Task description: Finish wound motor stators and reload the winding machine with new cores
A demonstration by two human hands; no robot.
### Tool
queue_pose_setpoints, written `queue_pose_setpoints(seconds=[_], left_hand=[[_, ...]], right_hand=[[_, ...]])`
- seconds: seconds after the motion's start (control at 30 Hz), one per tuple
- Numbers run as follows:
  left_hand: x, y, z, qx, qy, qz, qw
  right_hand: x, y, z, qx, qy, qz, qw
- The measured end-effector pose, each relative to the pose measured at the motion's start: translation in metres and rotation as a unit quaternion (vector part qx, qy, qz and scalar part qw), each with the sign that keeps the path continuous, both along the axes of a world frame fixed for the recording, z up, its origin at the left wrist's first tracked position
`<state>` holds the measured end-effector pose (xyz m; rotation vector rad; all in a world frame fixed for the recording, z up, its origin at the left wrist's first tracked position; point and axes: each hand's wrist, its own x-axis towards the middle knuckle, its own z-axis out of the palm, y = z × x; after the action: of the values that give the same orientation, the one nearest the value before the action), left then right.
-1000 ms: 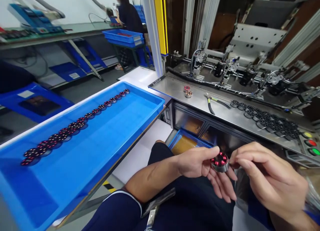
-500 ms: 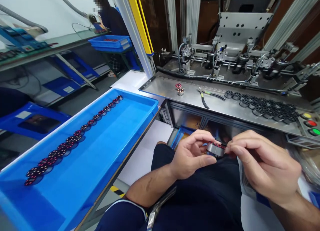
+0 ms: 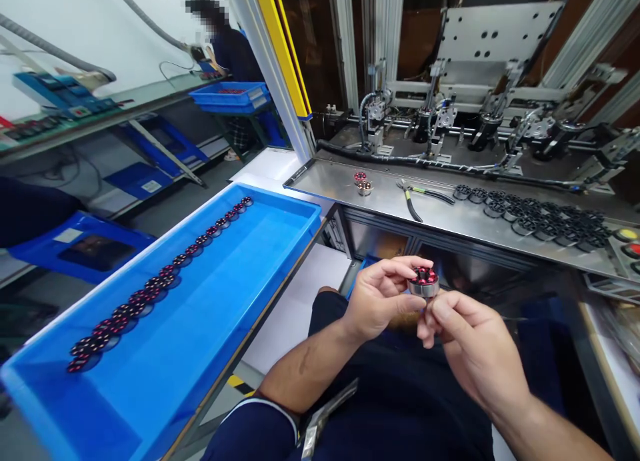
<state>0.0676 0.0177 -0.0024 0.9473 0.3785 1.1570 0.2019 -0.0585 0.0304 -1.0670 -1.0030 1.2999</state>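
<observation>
A motor stator [image 3: 424, 286], a steel ring with dark red windings inside, is held above my lap. My left hand [image 3: 375, 300] grips its left side between thumb and fingers, its top face tilted towards me. Just under the ring's lower right edge, the fingertips of my right hand [image 3: 473, 344] are pinched together; what they hold, perhaps a thin wire end, is too small to make out. On the metal ledge beyond lie a copper-wound stator [image 3: 365, 188] and a red-wound one [image 3: 360, 176].
Yellow-and-black cutting pliers [image 3: 413, 200] rest on the metal ledge [image 3: 333, 181], left of several black unwound stators [image 3: 550, 221]. A blue tray [image 3: 307, 216] at left holds a line of wound stators [image 3: 145, 294]. Machine fixtures [image 3: 485, 131] stand behind; a person [image 3: 235, 51] is at back left.
My right hand has moved left and down, from beside the stator to beneath its edge. The stator has tilted, so its windings show more. The view has shifted slightly.
</observation>
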Motion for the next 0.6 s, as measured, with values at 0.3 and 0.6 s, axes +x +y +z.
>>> queue_pose_setpoints(seconds=[0.3,0.6], left_hand=[[-0.005,0.0,-0.001,0.077,0.009,-0.035,0.996],[-0.023,0.004,0.011,0.253,0.237,0.125,0.93]], right_hand=[[0.004,0.008,-0.007,-0.02,0.166,0.081,0.983],[0.019,0.009,-0.024,0.156,-0.096,-0.071,0.981]])
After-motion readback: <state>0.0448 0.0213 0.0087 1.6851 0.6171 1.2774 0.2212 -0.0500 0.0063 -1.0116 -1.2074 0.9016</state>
